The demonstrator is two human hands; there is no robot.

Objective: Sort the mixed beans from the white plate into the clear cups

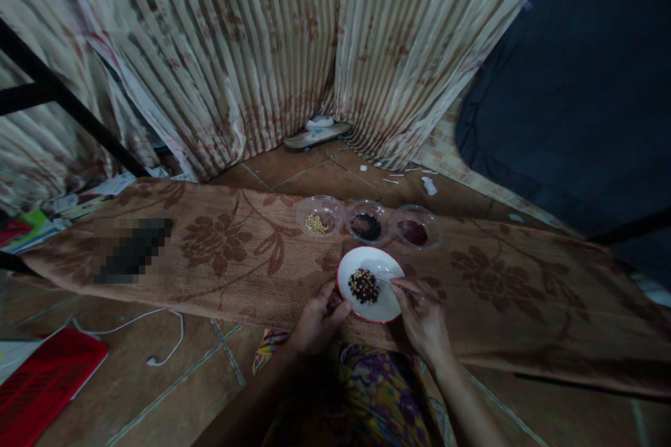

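A white plate with a red rim (pixel 385 307) rests on the cloth before me, with a pile of mixed dark and yellow beans (pixel 363 286) on its left half. My left hand (pixel 322 314) grips the plate's lower left edge, thumb at the rim. Over the right edge, my right hand (pixel 422 311) is closed on a thin metal utensil (pixel 385 280); whether it is a spoon or tweezers cannot be made out. Behind the plate stand three clear plastic bowls: the left one (pixel 302 213) holds yellow beans, the middle one (pixel 374 204) black beans, the right one (pixel 438 232) dark red beans.
A brown flowered cloth (pixel 309 286) covers the long, narrow table. A blurred-out dark object (pixel 133 251) lies at its left. Beyond are striped curtains (pixel 277 49) and a skateboard (pixel 317 134) on the tiled floor. A white cable (pixel 181 335) and red item (pixel 57 370) lie lower left.
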